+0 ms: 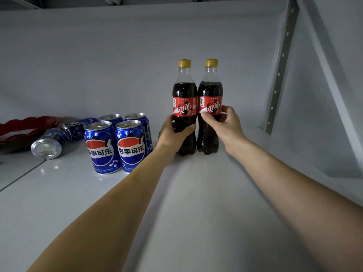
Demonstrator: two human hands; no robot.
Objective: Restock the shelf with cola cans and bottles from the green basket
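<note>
Two cola bottles [197, 107] stand touching on the shelf [196, 193], each hand's fingers [209, 115] clamped on one

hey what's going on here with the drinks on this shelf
A person is stocking a white shelf. Each hand grips one cola bottle: the left hand the left bottle, the right hand the right bottle. Both bottles stand upright, side by side, touching. To their left, four blue cans stand in a tight block, and two more cans lie on their sides near a red tray. The green basket is out of view.
</note>
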